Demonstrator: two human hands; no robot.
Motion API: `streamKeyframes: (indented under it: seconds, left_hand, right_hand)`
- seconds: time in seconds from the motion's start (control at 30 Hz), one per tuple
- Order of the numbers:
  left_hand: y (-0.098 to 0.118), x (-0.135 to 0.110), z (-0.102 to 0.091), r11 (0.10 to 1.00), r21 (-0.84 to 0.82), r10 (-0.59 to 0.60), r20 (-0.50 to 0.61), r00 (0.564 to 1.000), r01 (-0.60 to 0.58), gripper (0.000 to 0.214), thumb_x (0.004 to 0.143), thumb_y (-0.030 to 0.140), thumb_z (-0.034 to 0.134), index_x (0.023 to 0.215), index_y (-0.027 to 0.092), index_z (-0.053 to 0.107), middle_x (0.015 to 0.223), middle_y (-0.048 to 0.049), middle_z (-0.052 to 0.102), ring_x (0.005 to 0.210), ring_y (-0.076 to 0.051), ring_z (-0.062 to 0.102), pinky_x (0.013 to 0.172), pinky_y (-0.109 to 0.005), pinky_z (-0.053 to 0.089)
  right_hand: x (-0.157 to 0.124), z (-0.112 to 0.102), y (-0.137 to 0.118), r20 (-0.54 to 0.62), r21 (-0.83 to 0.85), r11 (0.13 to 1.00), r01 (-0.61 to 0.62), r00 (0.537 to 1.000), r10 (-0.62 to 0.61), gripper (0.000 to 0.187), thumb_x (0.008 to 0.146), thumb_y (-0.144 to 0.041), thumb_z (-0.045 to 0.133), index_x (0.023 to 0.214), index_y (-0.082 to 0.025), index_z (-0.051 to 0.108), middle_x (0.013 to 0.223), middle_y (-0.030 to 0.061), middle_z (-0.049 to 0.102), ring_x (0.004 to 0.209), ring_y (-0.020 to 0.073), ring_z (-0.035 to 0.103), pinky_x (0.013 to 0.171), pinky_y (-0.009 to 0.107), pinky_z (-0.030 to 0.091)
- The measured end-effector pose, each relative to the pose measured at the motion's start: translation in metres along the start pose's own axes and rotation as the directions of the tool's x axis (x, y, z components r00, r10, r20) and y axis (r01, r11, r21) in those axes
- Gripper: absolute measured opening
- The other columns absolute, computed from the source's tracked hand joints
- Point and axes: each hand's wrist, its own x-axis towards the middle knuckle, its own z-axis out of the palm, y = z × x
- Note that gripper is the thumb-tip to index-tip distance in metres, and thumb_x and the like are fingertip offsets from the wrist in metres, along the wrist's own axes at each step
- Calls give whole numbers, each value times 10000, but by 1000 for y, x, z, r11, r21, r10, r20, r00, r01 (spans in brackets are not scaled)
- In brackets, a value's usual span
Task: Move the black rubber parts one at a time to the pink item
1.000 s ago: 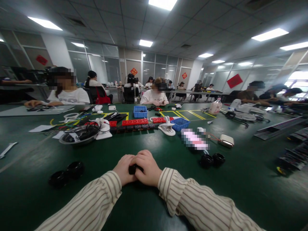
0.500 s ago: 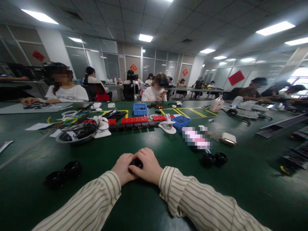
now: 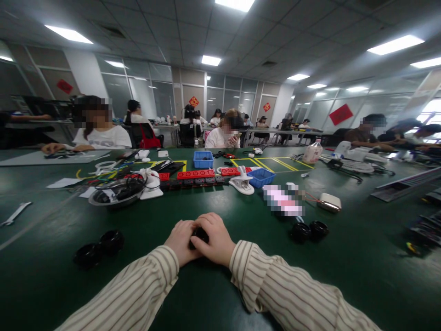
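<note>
Both hands are wrapped round a glossy black round part [image 3: 200, 235] just above or on the green table. My left hand [image 3: 179, 242] closes on its left side, and my right hand [image 3: 216, 239] covers it from the right and top, thumb across the front. Most of the part is hidden by the fingers. To the left lie two similar black round pieces [image 3: 111, 241], side by side, hollow at the top. Another pair of black round pieces [image 3: 300, 231] sits to the right, near a phone-like pink object [image 3: 283, 200] that is blurred out.
Behind the hands stand a metal bowl [image 3: 117, 200] of cables, a red-and-black socket row [image 3: 195, 174], a white clip [image 3: 241, 180] and blue baskets [image 3: 203, 159]. A wrench [image 3: 16, 214] lies far left, a cream case [image 3: 329, 202] right. Several people sit across the table.
The view has turned slightly, so the scene sits a little further right and lower, and more of the wrench shows. Both hands stay closed round the black part, with only slight finger movement.
</note>
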Motion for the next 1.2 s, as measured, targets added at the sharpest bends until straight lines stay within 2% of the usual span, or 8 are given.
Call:
streamKeyframes:
  seconds: [0.2, 0.37, 0.53, 0.7, 0.8, 0.93, 1.07, 1.2]
  left_hand:
    - [3, 3, -2, 1000, -11, -18, -15, 1000, 18, 310, 589, 282, 617, 875, 174, 563, 889, -72, 598, 895, -251, 551, 872, -394, 418]
    - [-1, 3, 0, 992, -121, 15, -8, 1000, -16, 338, 555, 267, 610, 871, 149, 585, 910, -82, 611, 912, -258, 556, 881, -401, 420]
    - [-7, 0, 4, 992, -105, 67, -27, 997, -70, 456, 580, 320, 613, 1002, 154, 566, 1023, -90, 598, 1007, -276, 530, 945, -434, 388]
    - [-4, 0, 1, 998, -34, 51, -2, 999, -51, 527, 586, 378, 654, 1065, 196, 531, 1059, -81, 580, 1002, -279, 519, 927, -454, 385]
    - [2, 1, -3, 999, -24, 34, 0, 999, -34, 499, 590, 406, 658, 1016, 177, 535, 998, -87, 583, 962, -277, 527, 902, -447, 395]
    - [7, 2, -7, 999, -41, 12, -4, 1000, -12, 360, 589, 322, 630, 911, 179, 555, 903, -67, 589, 902, -262, 544, 857, -413, 421]
    - [5, 1, -6, 993, -118, 28, 3, 1000, -28, 334, 554, 253, 620, 875, 173, 567, 907, -68, 595, 915, -265, 546, 872, -411, 424]
    - [2, 1, -7, 978, -199, 70, 25, 997, -64, 332, 552, 227, 618, 879, 173, 584, 949, -64, 601, 955, -257, 544, 898, -396, 421]
  right_hand:
    - [1, 5, 3, 53, -40, 998, -50, 997, 52, 169, 716, -298, 620, 818, -177, 562, 855, 42, 553, 853, 192, 478, 803, 348, 378]
    - [1, 4, 4, 87, 43, 995, 92, 992, -96, 155, 663, -140, 505, 799, -184, 565, 855, 35, 605, 857, 187, 495, 826, 349, 370]
    - [0, 1, 3, 64, 119, 978, 172, 981, -181, 192, 663, -137, 457, 812, -196, 563, 822, 24, 634, 870, 188, 512, 866, 361, 363]
    - [0, -1, 2, 1, 52, 997, 52, 999, -52, 218, 718, -275, 569, 910, -174, 554, 947, 63, 591, 923, 204, 492, 869, 365, 363]
    - [1, 1, 4, 17, -22, 999, -36, 999, 37, 261, 729, -355, 619, 900, -169, 553, 901, 55, 566, 888, 202, 478, 828, 352, 370]
    - [2, 3, 6, 60, -64, 996, -67, 996, 71, 207, 744, -365, 624, 815, -179, 567, 821, 31, 551, 834, 186, 475, 801, 338, 368]
    - [2, 1, 4, 88, -8, 1000, 5, 996, -5, 88, 716, -206, 573, 800, -185, 579, 826, 30, 595, 840, 185, 496, 816, 340, 372]
    - [1, -1, 3, 116, 65, 992, 108, 987, -116, 178, 672, -118, 479, 797, -196, 578, 832, 23, 634, 861, 189, 512, 848, 359, 370]
